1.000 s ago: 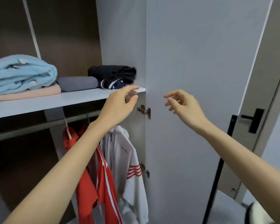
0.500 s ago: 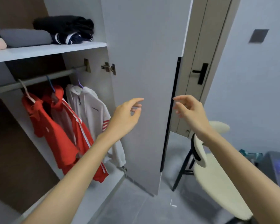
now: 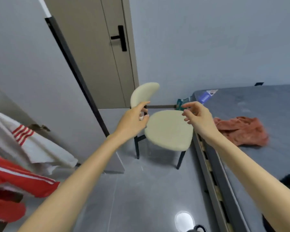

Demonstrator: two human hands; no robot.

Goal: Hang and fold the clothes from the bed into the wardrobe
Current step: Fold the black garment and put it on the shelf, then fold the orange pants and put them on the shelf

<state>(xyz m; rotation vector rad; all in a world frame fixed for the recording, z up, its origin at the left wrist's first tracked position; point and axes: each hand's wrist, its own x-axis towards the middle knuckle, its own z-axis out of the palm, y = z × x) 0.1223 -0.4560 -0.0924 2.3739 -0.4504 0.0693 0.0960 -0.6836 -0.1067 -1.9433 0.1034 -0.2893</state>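
Since both hold nothing, left hand [image 3: 134,119] and right hand [image 3: 199,119] hover loosely curled over the chair [image 3: 167,129], likely free for the next pick: orange garment [image 3: 241,131], crumpled on the bed [image 3: 266,101], right.

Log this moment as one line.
left hand: open, empty | right hand: open, empty | orange garment: crumpled on bed | phase: facing bed, nothing held
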